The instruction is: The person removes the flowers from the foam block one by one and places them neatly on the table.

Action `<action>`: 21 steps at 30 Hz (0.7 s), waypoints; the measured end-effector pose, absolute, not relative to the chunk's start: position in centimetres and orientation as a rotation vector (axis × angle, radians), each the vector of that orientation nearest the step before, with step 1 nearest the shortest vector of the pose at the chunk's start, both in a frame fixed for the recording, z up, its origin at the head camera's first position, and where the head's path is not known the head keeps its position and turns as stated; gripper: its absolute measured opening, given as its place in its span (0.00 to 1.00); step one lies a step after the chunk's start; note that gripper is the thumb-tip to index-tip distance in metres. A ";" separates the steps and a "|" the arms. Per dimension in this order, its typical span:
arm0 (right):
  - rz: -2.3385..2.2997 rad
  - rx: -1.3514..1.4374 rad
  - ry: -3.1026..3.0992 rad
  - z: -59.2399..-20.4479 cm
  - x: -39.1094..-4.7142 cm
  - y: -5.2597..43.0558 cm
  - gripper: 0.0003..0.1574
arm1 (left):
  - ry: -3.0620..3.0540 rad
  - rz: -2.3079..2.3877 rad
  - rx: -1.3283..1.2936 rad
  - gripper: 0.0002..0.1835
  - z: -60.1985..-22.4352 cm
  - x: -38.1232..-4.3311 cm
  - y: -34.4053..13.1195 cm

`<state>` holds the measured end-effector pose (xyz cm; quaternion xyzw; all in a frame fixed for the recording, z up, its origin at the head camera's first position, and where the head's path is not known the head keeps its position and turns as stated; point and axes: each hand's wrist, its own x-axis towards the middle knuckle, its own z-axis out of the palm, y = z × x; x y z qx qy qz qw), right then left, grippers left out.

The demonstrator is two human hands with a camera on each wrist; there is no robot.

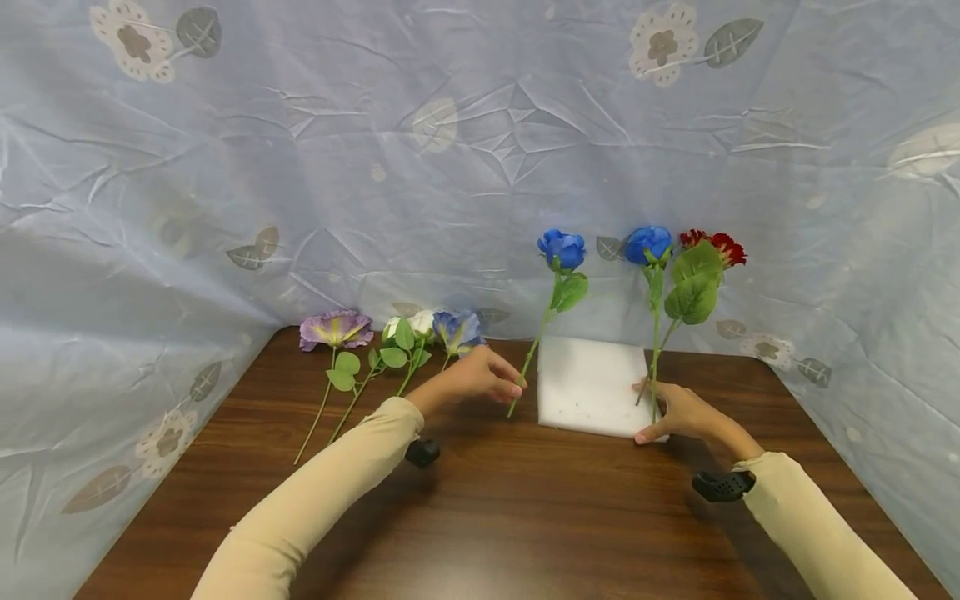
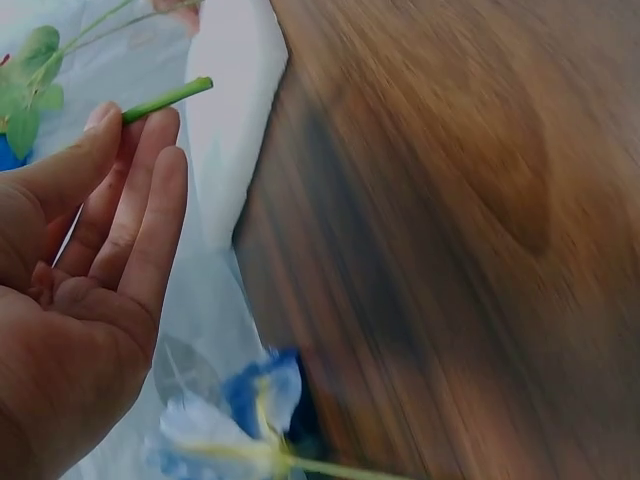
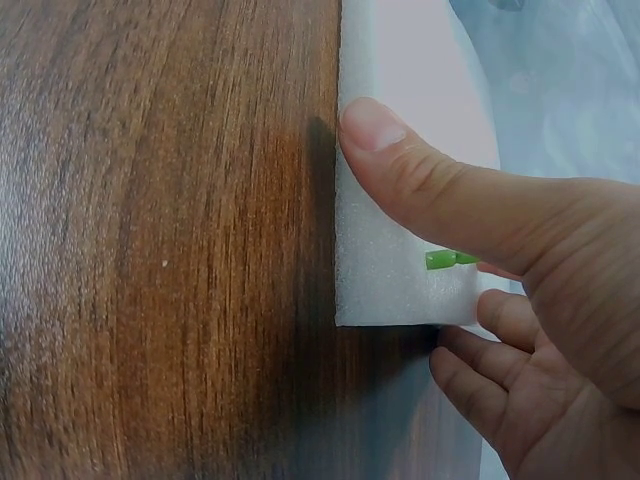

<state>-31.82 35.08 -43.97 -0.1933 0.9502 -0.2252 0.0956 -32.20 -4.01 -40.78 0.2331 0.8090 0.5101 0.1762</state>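
We wear pale cream, long, smooth fabric left sleeve (image 1: 341,483), soft creases at near end, and matching pale cream right sleeve (image 1: 817,521), slightly puckered at cuff. Both narrow toward far ends, ending at our wrists. Beside right cuff: black, flexible-looking wrist strap (image 1: 723,487), dotted with small holes. Beside left cuff: small black rounded wrist piece (image 1: 422,452), details too dark to tell. Beyond cuffs, our left hand (image 1: 476,375) and right hand (image 1: 690,414) bare.

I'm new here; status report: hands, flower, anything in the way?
Left hand: pinching blue flower by stem. Right hand: holding white block at right end. Nothing visible between flower and block.
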 end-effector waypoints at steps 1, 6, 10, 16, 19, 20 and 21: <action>-0.664 -0.576 2.819 -43.9 -31.8 35.1 0.64 | 2.286 1.438 0.657 0.13 -40.7 -32.1 -4.4; -0.668 -0.588 2.817 -44.0 -31.9 35.2 0.63 | 2.250 1.416 0.641 0.13 -40.7 -31.9 -6.4; -0.680 -0.583 2.812 -44.0 -32.0 35.2 0.63 | 2.219 1.411 0.614 0.14 -41.0 -31.8 -7.8; -0.683 -0.560 2.803 -43.8 -31.8 35.0 0.63 | 2.160 1.431 0.583 0.16 -41.4 -31.5 -9.8; -0.677 -0.557 2.799 -43.8 -31.9 35.0 0.64 | 2.129 1.440 0.564 0.16 -41.5 -31.4 -10.4; -0.678 -0.557 2.797 -43.8 -31.9 35.0 0.64 | 2.130 1.433 0.561 0.16 -41.5 -31.3 -10.6; -0.679 -0.557 2.795 -43.8 -31.9 35.0 0.64 | 2.125 1.426 0.557 0.16 -41.5 -31.2 -10.8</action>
